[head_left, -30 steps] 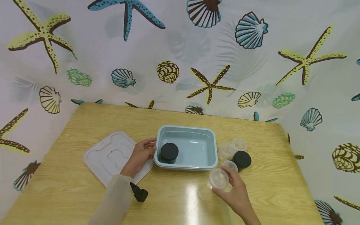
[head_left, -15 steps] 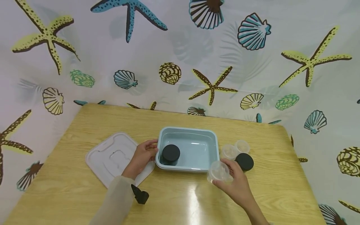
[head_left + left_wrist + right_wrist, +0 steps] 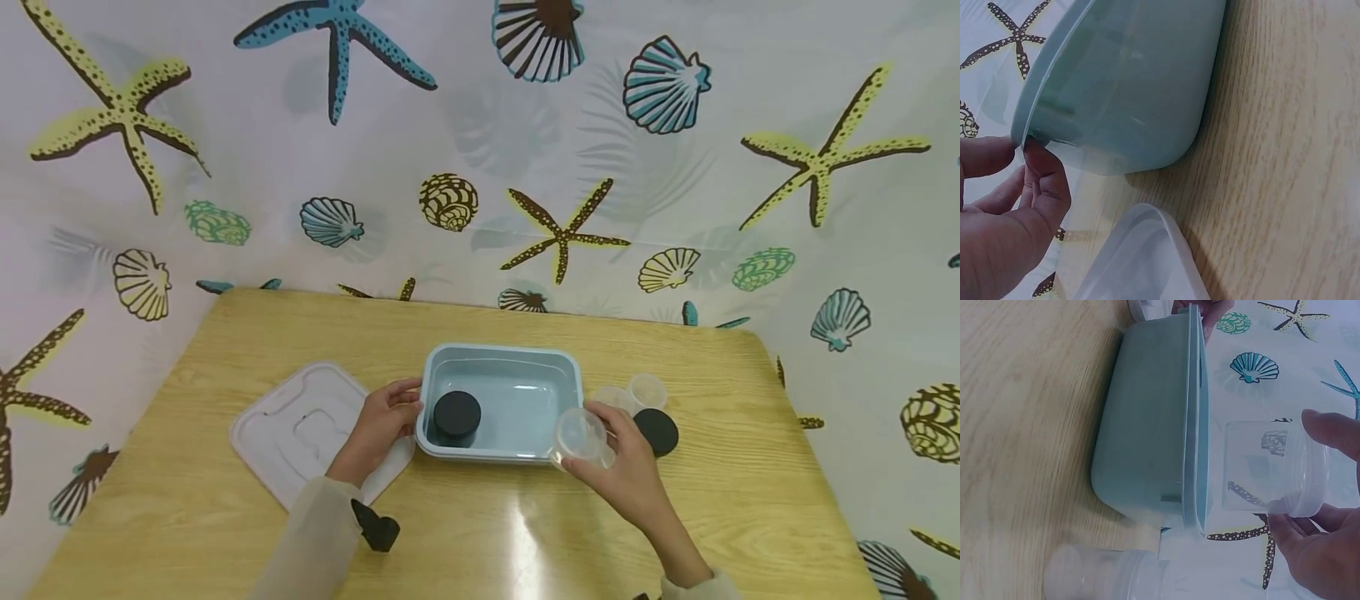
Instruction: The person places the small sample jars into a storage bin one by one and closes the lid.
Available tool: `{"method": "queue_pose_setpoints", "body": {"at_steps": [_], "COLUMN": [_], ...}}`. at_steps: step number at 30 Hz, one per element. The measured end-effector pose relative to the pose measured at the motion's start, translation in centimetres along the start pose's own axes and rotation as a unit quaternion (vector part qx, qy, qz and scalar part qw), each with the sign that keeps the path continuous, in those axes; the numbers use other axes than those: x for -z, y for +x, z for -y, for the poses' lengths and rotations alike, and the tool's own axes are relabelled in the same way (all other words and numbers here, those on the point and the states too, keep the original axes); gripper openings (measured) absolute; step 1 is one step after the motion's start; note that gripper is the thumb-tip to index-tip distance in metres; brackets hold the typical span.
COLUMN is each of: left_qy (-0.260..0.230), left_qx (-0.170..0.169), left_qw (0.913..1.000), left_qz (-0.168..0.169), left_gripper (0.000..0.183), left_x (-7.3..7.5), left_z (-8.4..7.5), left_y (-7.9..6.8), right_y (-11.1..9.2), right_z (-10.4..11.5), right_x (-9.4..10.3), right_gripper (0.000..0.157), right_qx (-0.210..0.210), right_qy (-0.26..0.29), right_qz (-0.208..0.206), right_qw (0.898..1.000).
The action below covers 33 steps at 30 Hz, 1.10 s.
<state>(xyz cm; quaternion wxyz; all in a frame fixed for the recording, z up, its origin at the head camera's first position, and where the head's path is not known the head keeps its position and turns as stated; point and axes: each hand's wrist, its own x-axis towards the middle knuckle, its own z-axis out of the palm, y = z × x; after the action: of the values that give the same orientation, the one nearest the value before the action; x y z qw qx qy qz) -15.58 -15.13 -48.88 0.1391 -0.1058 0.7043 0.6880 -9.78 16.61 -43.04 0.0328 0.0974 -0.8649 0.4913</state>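
Note:
A light-blue rectangular plastic bin [image 3: 510,367] stands on the table. My left hand [image 3: 378,429] pinches its left rim; in the left wrist view the thumb is outside one face of the rim [image 3: 1035,94] and curled fingers are at the other. Inside the bin, toward the left, sits a black-lidded jar [image 3: 457,412]. My right hand [image 3: 630,471] grips a clear plastic jar [image 3: 579,435] by its ridged lid end. That jar is raised beside the bin's near right corner, level with the rim in the right wrist view, and looks see-through with nothing inside.
Right of the bin stand clear jars [image 3: 647,389] and another black-lidded jar [image 3: 656,432], partly behind the right hand. A pale lid [image 3: 300,425] lies flat left of the bin, under the left forearm. A sea-patterned cloth [image 3: 487,142] hangs behind the wooden table [image 3: 450,533].
My right hand has lifted the clear jar off the near table area and brought it up toward the bin's near right corner. My left hand stays at the bin's rim.

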Motion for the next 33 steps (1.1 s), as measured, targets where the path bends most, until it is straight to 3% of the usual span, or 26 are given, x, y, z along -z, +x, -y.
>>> {"method": "queue_pose_setpoints", "body": {"at_steps": [15,22,33], "left_qy": [0.000,0.000,0.005], "left_qx": [0.005,0.003,0.005], "left_qw": [1.0000,0.9999,0.9999], "left_qz": [-0.005,-0.011,-0.011], "left_gripper": [0.045,0.044,0.044], "left_x": [0.3,0.0,-0.1], "left_z": [1.0,0.9,0.3], "left_y": [0.1,0.1,0.2], "right_y": [2.4,4.2,6.2], "right_z": [-0.2,-0.8,-0.9], "right_x": [-1.6,-2.5,-3.7], "right_gripper": [0.065,0.067,0.065], "right_qx": [-0.018,-0.038,-0.025], "right_qy": [-0.001,-0.009,-0.014], "right_qz": [0.029,0.046,0.047], "right_qw": [0.999,0.998,0.998]}}
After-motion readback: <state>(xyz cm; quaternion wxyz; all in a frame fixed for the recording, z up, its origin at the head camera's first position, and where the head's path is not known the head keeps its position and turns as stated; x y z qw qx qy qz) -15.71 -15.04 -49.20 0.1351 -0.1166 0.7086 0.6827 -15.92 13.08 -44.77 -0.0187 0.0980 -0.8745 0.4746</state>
